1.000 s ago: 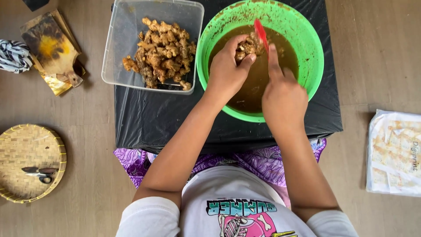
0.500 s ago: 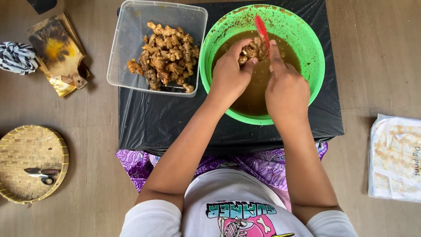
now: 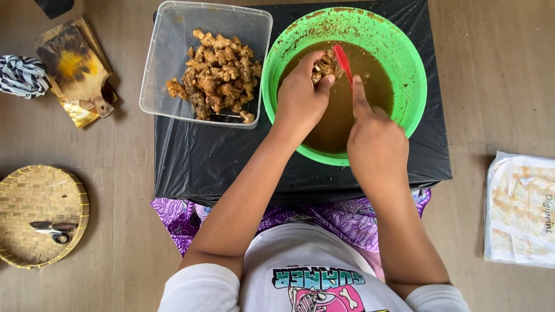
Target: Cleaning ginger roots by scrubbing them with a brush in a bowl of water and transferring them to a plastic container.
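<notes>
A green bowl (image 3: 413,86) of muddy brown water stands on a black-covered table (image 3: 202,162). My left hand (image 3: 300,101) grips a knobbly piece of ginger root (image 3: 324,65) just above the water. My right hand (image 3: 373,141) holds a red brush (image 3: 342,59) with its forefinger stretched along the handle, the brush head touching the root. To the left of the bowl, a clear plastic tub (image 3: 173,52) holds a pile of ginger roots (image 3: 217,75).
On the wooden floor to the left lie a stained wooden cutting board (image 3: 72,63), a striped cloth (image 3: 22,76) and a round woven tray (image 3: 40,214) with scissors (image 3: 52,229). A white printed bag (image 3: 520,208) lies at right.
Both hands stay over the bowl with the root and the brush, shifting only slightly. The view has drifted a little to the right.
</notes>
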